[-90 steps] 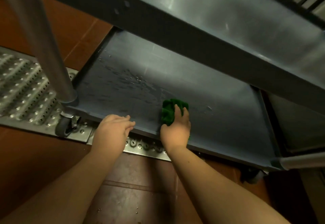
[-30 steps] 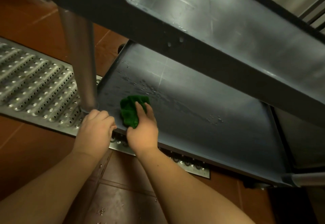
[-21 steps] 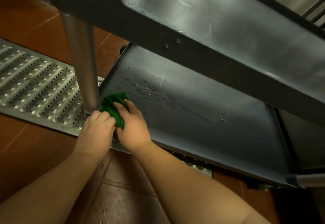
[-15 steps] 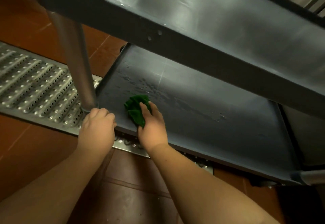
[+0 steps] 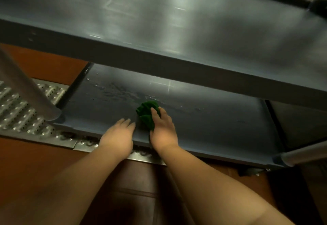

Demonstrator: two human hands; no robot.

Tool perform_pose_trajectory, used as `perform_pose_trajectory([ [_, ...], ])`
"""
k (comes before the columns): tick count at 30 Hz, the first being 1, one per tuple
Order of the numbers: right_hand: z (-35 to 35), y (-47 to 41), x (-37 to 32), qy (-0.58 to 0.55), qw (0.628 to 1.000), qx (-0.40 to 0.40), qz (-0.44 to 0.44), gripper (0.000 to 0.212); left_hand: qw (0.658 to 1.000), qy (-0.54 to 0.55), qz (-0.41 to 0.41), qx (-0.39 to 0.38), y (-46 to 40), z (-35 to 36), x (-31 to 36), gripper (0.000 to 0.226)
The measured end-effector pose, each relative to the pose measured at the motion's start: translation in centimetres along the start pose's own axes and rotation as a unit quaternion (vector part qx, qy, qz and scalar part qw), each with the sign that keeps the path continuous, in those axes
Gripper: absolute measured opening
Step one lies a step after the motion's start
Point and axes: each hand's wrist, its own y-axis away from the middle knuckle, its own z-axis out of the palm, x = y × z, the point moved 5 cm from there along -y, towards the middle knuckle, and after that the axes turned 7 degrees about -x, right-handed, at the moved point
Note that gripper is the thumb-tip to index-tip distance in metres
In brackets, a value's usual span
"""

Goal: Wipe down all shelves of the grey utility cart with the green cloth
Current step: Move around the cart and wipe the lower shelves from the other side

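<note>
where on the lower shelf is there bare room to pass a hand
The lower shelf is bare right of the right hand, out to the right post. It is crowded at the front middle: the left hand rests beside the green cloth. Water droplets lie back left.

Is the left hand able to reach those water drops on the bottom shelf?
Probably yes: the left hand rests open on the shelf edge, nothing between it and the drops.

The cart's lower shelf (image 5: 212, 124) looks like smooth grey plastic, wet-beaded at the left. The green cloth (image 5: 146, 113) is soft, crumpled fabric. The post (image 5: 26, 88) is brushed metal; the floor grate (image 5: 16, 113) is perforated, shiny steel.
</note>
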Motion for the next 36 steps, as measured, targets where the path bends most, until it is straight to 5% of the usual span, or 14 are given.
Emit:
perform_pose_trajectory([
  [13,-9.3,4.3,21.4,0.027,0.989,0.071,0.124,0.075,0.993,0.023,0.079,-0.087,-3.9,2.2,20.4,0.063],
  [19,-14.3,8.4,33.2,0.078,0.948,0.102,0.291,0.071,0.997,-0.017,0.05,-0.057,-5.4,2.8,22.8,0.034],
  [28,-15.2,8.0,34.0,0.091,0.915,0.111,0.377,0.073,0.997,-0.017,0.068,-0.029,-5.7,2.8,22.0,0.042],
  [36,-14.3,8.3,33.1,0.002,0.93,0.176,0.322,0.073,0.991,0.016,0.133,0.015,-6.2,2.8,19.6,0.049],
])
